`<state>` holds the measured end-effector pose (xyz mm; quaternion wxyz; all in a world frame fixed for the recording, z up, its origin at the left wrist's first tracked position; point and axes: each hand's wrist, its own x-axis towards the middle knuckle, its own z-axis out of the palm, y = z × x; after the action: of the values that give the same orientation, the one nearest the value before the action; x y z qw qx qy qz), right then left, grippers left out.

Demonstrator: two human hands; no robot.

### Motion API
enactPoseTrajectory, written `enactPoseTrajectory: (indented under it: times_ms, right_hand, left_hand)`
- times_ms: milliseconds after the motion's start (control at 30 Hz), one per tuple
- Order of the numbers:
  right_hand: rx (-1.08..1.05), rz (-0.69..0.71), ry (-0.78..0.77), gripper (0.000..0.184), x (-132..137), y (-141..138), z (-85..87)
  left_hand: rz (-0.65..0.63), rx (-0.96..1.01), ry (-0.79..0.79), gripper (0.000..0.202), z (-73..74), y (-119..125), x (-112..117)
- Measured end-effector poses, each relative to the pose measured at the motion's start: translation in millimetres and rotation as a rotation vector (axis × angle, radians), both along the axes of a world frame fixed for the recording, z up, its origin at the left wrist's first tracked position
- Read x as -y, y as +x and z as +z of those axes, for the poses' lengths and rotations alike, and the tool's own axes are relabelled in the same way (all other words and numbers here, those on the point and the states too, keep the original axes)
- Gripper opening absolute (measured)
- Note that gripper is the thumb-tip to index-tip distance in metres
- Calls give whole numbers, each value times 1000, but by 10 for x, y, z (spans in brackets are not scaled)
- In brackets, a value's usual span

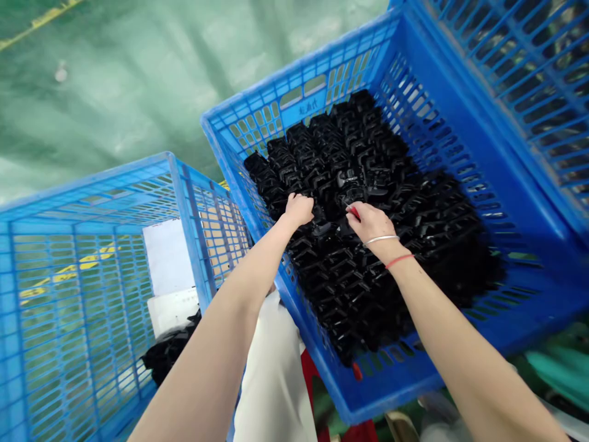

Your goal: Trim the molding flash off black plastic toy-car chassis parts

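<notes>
Rows of glossy black plastic parts are packed close together in a large blue crate. My left hand is closed over these parts, left of the middle; its fingertips are hidden, so whatever it grips cannot be made out. To its right, my right hand is closed around a small red-handled tool. A thin tip juts from the tool toward the black parts; its exact kind is unclear. The two hands are a short way apart, both low over the parts.
On the left stands another blue crate with slatted walls, and black pieces and white sheets show there. A further blue crate adjoins at upper right. The green floor carries yellow lines.
</notes>
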<state>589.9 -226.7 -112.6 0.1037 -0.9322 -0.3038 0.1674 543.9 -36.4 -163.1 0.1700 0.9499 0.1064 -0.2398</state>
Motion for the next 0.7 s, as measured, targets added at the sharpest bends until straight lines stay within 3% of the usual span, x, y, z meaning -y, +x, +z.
enactPoseTrajectory:
  times_ms: [100,233,367,567,700]
  right_hand:
    - [10,-3,26,19,66,7,-29]
    - [136,22,-1,22,116,38,13]
    - [169,56,-55,24,125,54,103]
    - [148,89,-81,24,180,12,127]
    - [150,107,-87,24,194,-56,151]
  left_hand:
    - [-4,31,-12,30,36,57,43]
    - [-69,78,-61,35,188,151,36]
    - [-179,26,-126,32,279,192,249]
    - [-166,17,-161,31,151,8,744]
    - [-118,72,-244,36,54,-105,638]
